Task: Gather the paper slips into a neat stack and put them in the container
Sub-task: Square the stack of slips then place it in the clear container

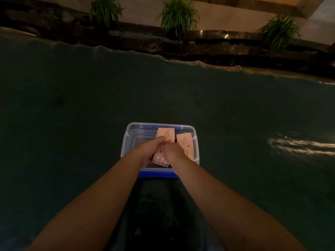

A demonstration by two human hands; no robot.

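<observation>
Holding a stack of paper slips point(165, 136) over a clear container point(126, 142), I have both bare forearms reaching forward from the bottom of the head view. My left hand point(151, 150) is closed on the left edge of the stack, thumb on top and fingers underneath, and my right hand point(172, 151) is closed on its right edge, so each grip has hold of the same bundle. The slips are pale pink with dark printing (the text is too small to read); the far end of the stack tilts up towards the container's far wall, and the near end fans slightly between my wrists. A second slip point(185, 142) lies inside the container on its right side, just beside the held stack and partly under my right hand. The container has a transparent rim and walls, with blue clips at the near and far edges. It rests on a dark green surface point(72, 105) that fills most of the frame. Beyond the surface's rippled far edge, a dark ledge carries three grassy plants point(178, 15) against a light wall. The scene is dimly lit.
</observation>
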